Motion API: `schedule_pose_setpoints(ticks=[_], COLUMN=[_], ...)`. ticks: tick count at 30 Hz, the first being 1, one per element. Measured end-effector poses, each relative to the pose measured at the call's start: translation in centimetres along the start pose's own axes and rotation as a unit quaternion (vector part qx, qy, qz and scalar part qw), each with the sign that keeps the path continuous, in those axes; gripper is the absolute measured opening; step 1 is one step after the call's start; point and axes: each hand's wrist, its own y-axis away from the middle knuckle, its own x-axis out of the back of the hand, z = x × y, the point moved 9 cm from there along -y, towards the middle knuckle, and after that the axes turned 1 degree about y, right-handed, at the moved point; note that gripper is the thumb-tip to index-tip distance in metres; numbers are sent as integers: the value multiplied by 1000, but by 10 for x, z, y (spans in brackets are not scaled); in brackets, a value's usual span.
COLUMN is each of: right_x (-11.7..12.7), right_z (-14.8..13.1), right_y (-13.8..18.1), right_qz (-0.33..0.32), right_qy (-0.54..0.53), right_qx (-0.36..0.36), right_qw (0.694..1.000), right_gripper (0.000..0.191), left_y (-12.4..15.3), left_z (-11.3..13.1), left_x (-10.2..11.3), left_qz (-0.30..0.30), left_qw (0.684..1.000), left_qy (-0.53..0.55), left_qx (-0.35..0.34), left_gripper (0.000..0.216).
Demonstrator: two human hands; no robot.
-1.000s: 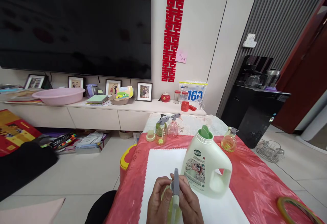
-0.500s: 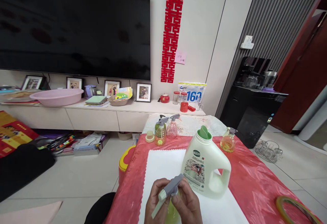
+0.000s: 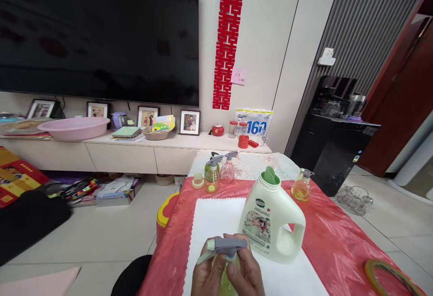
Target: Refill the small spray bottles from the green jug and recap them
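Observation:
Both hands are closed around a spray bottle (image 3: 227, 287) with a grey and pale green trigger head, low in the middle of the view. My left hand (image 3: 204, 274) grips the neck area from the left, its thumb pressed under the head. My right hand (image 3: 249, 274) grips from the right, fingers behind the head and thumb at the collar. The see-through body is yellowish; its lower end runs out of view. Just behind stands a large pale green detergent jug (image 3: 270, 219), uncapped, its green spout showing. Its cap (image 3: 198, 180) sits on the table's far left.
A white sheet (image 3: 211, 217) lies on the red table cover (image 3: 338, 237). Several spray bottles (image 3: 211, 179) stand at the far left, another bottle (image 3: 301, 189) at the right. A tape roll (image 3: 372, 271) lies near the right edge. A yellow-topped stool (image 3: 165, 210) stands left.
The trigger head has turned from slanting to nearly level, its nozzle end now pointing left. Both hands have shifted their grip around the neck. The jug has not moved.

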Motion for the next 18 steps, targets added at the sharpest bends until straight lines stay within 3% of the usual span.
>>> schedule_pose_setpoints(ticks=[5,9,18], right_x=[2,0,-1], right_z=[11,11,10], right_y=[2,0,-3], right_qz=[-4,-9,14], right_qy=[-5,-34,-85], right_qx=[-19,7,2], right_qw=[1000,999,996], right_gripper=[56,54,48], left_y=[4,3,3], left_z=[-5,-3,17], left_x=[0,-5,-12], left_qz=[23,14,-36], left_qw=[999,998,998], left_qy=[32,55,9], left_qx=[23,19,-47], left_gripper=[54,52,45])
